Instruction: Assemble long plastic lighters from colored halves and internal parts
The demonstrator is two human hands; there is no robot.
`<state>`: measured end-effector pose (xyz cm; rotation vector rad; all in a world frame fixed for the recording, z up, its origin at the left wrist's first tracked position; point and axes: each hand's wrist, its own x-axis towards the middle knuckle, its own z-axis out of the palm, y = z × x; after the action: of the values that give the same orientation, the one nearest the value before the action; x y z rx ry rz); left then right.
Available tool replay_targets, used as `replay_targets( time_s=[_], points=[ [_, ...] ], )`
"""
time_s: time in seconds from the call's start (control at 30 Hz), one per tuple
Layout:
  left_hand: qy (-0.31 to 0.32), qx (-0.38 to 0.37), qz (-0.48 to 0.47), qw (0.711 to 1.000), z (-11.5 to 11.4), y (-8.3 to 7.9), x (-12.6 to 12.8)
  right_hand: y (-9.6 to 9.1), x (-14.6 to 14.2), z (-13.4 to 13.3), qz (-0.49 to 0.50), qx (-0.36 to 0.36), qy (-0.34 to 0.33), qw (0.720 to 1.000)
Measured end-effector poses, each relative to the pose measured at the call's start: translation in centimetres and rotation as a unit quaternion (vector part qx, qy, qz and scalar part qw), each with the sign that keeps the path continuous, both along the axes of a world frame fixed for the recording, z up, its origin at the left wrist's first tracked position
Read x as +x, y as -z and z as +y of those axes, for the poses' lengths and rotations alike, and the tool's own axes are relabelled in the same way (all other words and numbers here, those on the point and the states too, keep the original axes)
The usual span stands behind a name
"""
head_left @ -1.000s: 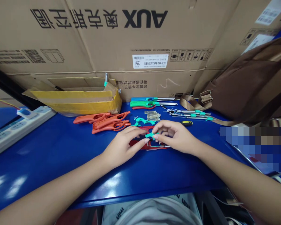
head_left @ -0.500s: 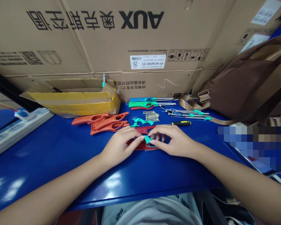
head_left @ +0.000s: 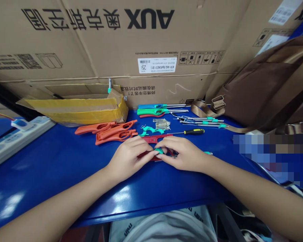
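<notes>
A red plastic lighter shell [head_left: 151, 138] lies on the blue table [head_left: 53, 161], partly hidden under my fingers. My left hand [head_left: 127, 158] and my right hand [head_left: 183, 154] meet over it, fingers curled. Between their fingertips sits a small teal trigger piece [head_left: 159, 150], pressed down onto the red shell. Both hands pinch this piece. A thin metal tube with a teal collar [head_left: 209, 153] pokes out to the right from under my right hand.
Orange lighter shells [head_left: 111, 131] lie to the left. Behind are loose teal triggers [head_left: 148, 130], small metal parts [head_left: 162, 124], a yellow-handled screwdriver [head_left: 194, 131], finished lighters [head_left: 156, 110] and metal tubes [head_left: 204, 121]. A taped carton [head_left: 78, 107], power strip [head_left: 12, 137], brown bag [head_left: 262, 87].
Both hands have lowered the teal trigger piece from just above the red shell down onto it. My fingers have closed tighter together around it.
</notes>
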<state>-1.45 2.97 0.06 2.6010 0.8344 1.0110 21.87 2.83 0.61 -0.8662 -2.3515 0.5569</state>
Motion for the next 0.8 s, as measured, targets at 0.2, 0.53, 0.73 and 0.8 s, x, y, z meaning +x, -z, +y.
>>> replay_targets(
  time_s=[0.2, 0.53, 0.73, 0.8],
  points=[
    [-0.003, -0.022, 0.007, 1.0, -0.02, -0.09, -0.05, -0.03, -0.11, -0.02, 0.063, -0.053, 0.028, 0.996],
    [0.009, -0.011, 0.014, 1.0, 0.47, 0.52, -0.47, -0.13, -0.13, 0.26, 0.107, -0.157, 0.054, 0.98],
    [0.037, 0.008, 0.024, 0.999, 0.31, 0.37, -0.24, -0.16, -0.18, 0.06, 0.099, -0.111, 0.037, 0.988],
    [0.037, 0.012, 0.027, 0.999, 0.34, 0.37, -0.26, -0.12, -0.22, 0.07, 0.104, -0.111, 0.031, 0.988]
  ],
)
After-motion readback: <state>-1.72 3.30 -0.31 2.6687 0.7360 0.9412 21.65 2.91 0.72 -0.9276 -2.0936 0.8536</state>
